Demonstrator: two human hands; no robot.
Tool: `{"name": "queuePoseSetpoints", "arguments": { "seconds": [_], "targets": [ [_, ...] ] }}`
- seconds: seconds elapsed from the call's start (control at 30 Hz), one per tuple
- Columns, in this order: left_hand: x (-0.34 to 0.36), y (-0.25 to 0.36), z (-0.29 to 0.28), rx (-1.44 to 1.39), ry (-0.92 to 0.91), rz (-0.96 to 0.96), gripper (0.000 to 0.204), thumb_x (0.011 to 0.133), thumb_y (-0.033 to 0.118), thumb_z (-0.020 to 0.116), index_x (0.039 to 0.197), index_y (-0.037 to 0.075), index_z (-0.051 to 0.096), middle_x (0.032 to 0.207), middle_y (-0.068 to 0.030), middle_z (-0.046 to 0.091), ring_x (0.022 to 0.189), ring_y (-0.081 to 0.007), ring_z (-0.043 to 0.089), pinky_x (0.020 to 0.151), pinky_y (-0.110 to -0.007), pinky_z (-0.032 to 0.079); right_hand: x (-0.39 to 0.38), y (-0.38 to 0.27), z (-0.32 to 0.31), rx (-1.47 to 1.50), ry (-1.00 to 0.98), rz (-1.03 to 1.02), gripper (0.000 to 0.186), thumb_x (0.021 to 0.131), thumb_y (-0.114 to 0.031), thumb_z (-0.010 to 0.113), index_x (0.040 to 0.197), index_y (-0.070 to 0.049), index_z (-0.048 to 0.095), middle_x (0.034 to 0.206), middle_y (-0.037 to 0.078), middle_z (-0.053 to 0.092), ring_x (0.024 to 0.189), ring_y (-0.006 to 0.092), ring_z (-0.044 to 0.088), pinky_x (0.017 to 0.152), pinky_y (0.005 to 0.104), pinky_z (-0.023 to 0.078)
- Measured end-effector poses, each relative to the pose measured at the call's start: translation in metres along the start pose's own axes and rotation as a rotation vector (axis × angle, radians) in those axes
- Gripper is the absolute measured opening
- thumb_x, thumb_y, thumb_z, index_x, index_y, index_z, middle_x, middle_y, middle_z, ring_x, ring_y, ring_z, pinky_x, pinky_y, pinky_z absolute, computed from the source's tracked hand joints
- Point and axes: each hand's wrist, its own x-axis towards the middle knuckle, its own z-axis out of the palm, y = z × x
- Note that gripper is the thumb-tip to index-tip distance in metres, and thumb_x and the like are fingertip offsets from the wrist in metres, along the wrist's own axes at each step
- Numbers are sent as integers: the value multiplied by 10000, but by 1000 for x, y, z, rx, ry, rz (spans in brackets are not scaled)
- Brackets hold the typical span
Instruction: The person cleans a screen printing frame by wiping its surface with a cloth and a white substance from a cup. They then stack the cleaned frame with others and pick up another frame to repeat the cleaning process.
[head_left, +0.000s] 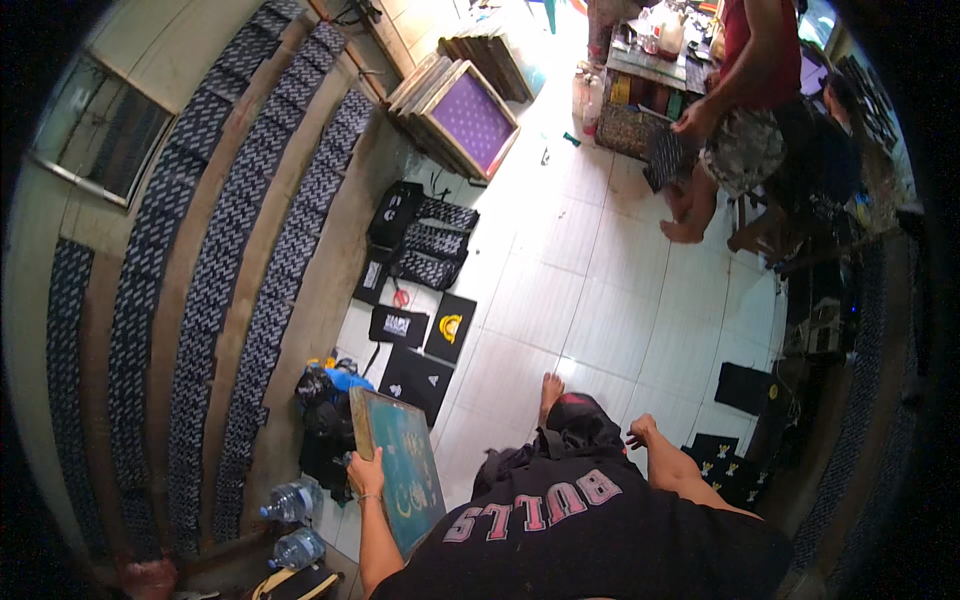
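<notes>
My left hand (pixel 366 474) grips the wooden edge of a screen-printing frame (pixel 408 468) with green mesh and pale markings. The frame hangs tilted at my left side, its lower end partly hidden by my black shirt. My right hand (pixel 641 430) hangs in front of my body over the tiled floor, holding nothing, with its fingers loosely apart. Near the frame's top end lie dark printed cloth pieces (pixel 408 385) and a heap of black plastic bags (pixel 325 415).
Long boards with rows of printed black cloth (pixel 250 130) line the left wall. More screen frames (pixel 470 120) lean ahead. A person (pixel 755 80) holding patterned cloth stands by a cluttered worktable (pixel 640 75). Water bottles (pixel 292 500) lie at lower left; black cloths (pixel 725 465) lie right.
</notes>
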Motion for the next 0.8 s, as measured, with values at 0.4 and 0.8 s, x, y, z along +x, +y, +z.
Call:
{"name": "queuePoseSetpoints", "arguments": {
  "seconds": [0.4,0.8],
  "targets": [
    [207,346,27,-255,-72,390,486,788,417,748,968,-16,619,891,-269,676,862,-455,648,743,-507,501,-101,-416,-169,171,117,-751,517,1014,-378,392,1216,44,610,872,111,747,783,231,720,805,403,557],
    [402,722,60,-215,-146,676,587,808,488,712,1069,-12,551,1014,-272,640,944,-461,617,791,-511,500,-143,-684,-270,552,-218,-637,816,960,-659,341,1499,-52,253,1397,218,491,1217,370,530,925,566,458]
  ]
}}
